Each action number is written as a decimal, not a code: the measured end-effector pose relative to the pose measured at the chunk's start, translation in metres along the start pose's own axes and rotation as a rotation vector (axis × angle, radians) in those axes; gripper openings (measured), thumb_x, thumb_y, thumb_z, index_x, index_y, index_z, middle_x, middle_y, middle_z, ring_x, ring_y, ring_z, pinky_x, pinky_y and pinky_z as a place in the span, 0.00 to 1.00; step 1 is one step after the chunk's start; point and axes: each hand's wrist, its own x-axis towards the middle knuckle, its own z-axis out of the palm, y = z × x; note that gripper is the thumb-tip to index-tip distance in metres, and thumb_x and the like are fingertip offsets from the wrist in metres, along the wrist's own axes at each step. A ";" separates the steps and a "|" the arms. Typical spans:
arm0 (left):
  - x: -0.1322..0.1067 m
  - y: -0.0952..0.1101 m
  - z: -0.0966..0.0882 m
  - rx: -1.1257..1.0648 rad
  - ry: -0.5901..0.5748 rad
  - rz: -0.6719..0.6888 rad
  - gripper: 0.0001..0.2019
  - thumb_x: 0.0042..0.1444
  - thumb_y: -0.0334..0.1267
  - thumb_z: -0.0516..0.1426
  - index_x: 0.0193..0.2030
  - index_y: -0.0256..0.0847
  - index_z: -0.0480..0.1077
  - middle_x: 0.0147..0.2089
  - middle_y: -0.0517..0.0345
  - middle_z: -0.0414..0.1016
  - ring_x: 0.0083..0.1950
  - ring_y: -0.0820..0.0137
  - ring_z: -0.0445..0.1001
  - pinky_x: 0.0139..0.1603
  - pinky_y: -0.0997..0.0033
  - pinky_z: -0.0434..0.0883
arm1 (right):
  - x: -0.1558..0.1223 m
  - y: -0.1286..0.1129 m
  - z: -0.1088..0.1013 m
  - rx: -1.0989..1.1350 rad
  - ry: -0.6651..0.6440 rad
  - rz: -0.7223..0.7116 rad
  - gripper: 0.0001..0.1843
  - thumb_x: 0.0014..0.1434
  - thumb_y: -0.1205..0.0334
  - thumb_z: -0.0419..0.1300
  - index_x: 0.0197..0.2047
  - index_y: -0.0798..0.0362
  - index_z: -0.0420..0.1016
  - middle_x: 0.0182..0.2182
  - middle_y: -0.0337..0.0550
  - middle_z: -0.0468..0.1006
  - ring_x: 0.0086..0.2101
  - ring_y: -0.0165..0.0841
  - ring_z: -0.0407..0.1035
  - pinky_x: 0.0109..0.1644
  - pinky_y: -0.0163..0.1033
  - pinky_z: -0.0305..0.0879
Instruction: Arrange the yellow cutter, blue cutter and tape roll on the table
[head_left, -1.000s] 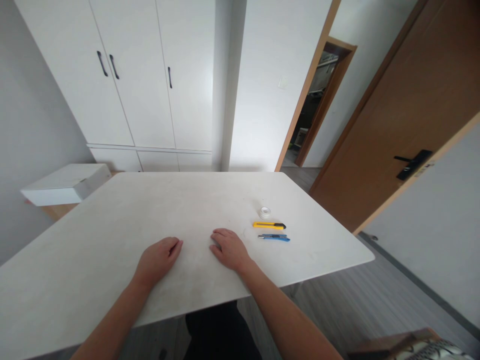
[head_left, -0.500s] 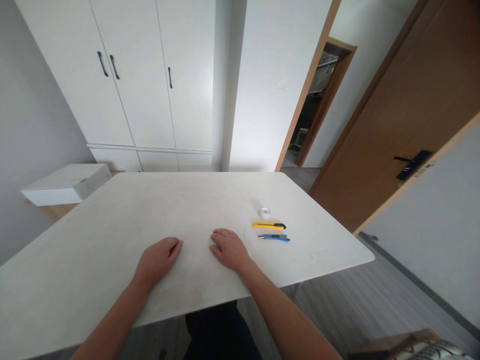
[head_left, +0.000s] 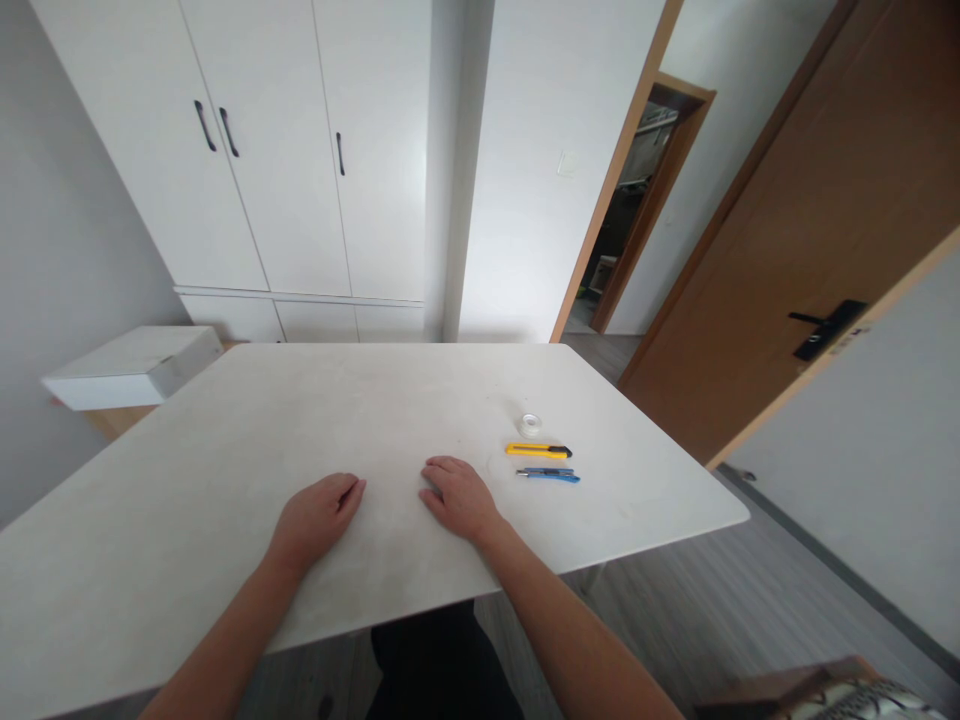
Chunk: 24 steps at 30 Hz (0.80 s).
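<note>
On the white table (head_left: 247,450), my left hand (head_left: 315,515) rests loosely closed, thumb against the curled fingers, with nothing showing in it. My right hand (head_left: 461,497) lies to its right, fingers stretched and thumb apart, holding nothing. Beyond its reach on the right is a blue utility knife (head_left: 549,475), the nearest thing to that hand. Just behind it lies a yellow utility knife (head_left: 538,451) with a dark end, roughly parallel. A small white roll of tape (head_left: 530,426) sits behind both knives. Neither hand touches these things.
The table's front edge runs below my forearms, and its right corner (head_left: 742,515) is rounded. A white box (head_left: 142,365) stands beyond the left side. White cabinets (head_left: 270,150) rise behind the table. To the right is a brown door (head_left: 795,190) with a black handle.
</note>
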 end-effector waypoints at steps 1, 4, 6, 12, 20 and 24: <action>0.000 0.000 0.000 -0.004 0.003 0.000 0.19 0.65 0.47 0.43 0.31 0.42 0.67 0.35 0.55 0.75 0.38 0.65 0.73 0.38 0.69 0.61 | 0.000 0.000 0.000 0.004 0.003 -0.003 0.17 0.62 0.58 0.56 0.53 0.51 0.71 0.54 0.46 0.73 0.55 0.35 0.63 0.61 0.42 0.56; 0.000 0.000 0.000 -0.008 0.008 0.006 0.19 0.65 0.47 0.43 0.30 0.42 0.67 0.35 0.55 0.75 0.38 0.65 0.73 0.39 0.69 0.61 | 0.000 0.001 -0.001 0.012 0.001 -0.009 0.17 0.62 0.58 0.56 0.53 0.52 0.71 0.54 0.46 0.73 0.55 0.35 0.64 0.61 0.42 0.56; 0.000 0.000 0.000 0.000 0.004 0.007 0.19 0.65 0.47 0.43 0.30 0.42 0.67 0.35 0.55 0.76 0.39 0.65 0.73 0.39 0.69 0.61 | -0.001 0.002 0.000 0.011 -0.004 -0.008 0.17 0.62 0.58 0.56 0.54 0.52 0.71 0.54 0.47 0.72 0.55 0.35 0.63 0.61 0.42 0.56; 0.000 0.000 -0.001 0.018 -0.011 0.010 0.19 0.65 0.47 0.42 0.30 0.43 0.66 0.34 0.56 0.75 0.38 0.66 0.73 0.38 0.69 0.60 | 0.001 0.001 0.001 0.048 0.020 -0.025 0.15 0.62 0.60 0.57 0.51 0.53 0.73 0.52 0.47 0.74 0.54 0.34 0.64 0.61 0.41 0.57; 0.001 -0.002 0.002 0.019 -0.008 0.016 0.19 0.65 0.47 0.43 0.32 0.42 0.69 0.36 0.55 0.76 0.39 0.65 0.73 0.39 0.69 0.61 | -0.036 0.048 -0.071 -0.049 0.065 0.207 0.11 0.63 0.64 0.55 0.46 0.52 0.76 0.43 0.47 0.79 0.46 0.35 0.69 0.54 0.42 0.61; 0.001 -0.003 0.002 0.025 -0.015 0.015 0.20 0.65 0.48 0.42 0.33 0.42 0.70 0.36 0.54 0.76 0.40 0.64 0.74 0.39 0.69 0.62 | -0.068 0.092 -0.110 -0.203 -0.033 0.420 0.12 0.57 0.66 0.59 0.45 0.52 0.77 0.45 0.47 0.78 0.47 0.38 0.69 0.53 0.41 0.60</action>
